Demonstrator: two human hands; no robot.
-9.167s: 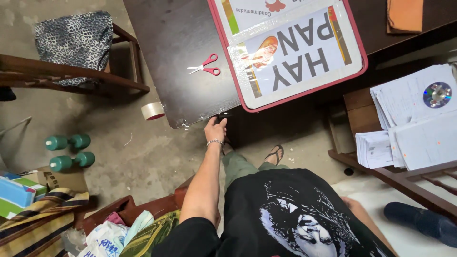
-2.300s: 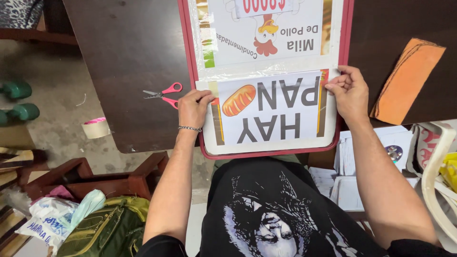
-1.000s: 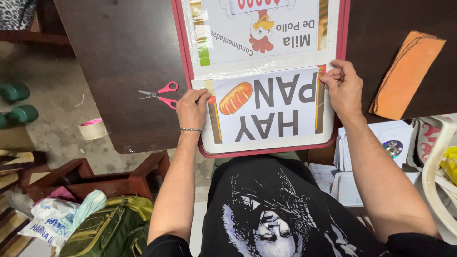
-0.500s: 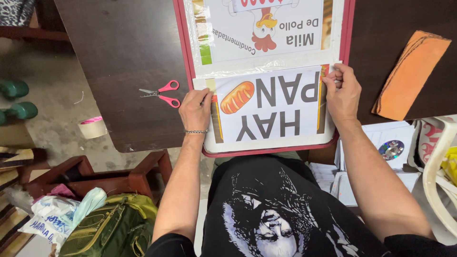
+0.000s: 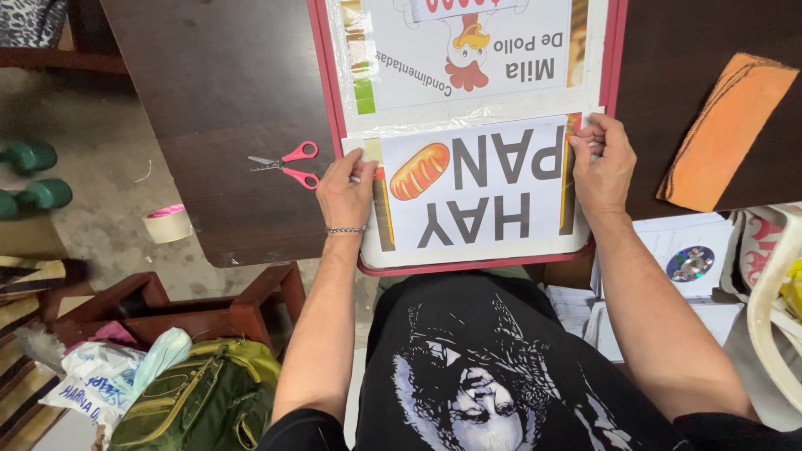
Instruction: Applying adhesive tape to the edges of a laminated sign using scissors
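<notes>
A red-framed white sign board lies on a dark wooden table. A white printed sheet with grey letters and a bread picture lies on its near part, and a second sheet with a chicken drawing lies farther up under clear tape. My left hand presses the printed sheet's left edge, fingers flat. My right hand pinches and presses its upper right corner. Pink-handled scissors lie on the table just left of my left hand.
An orange cloth lies on the table at the right. A tape roll and green dumbbells sit on the floor at left. A wooden stool, a green bag and papers with a disc lie below.
The board was earlier lifted off the table; it now lies flat. Over the last second both hands have stayed on the printed sheet's edges and shifted slightly up the sheet.
</notes>
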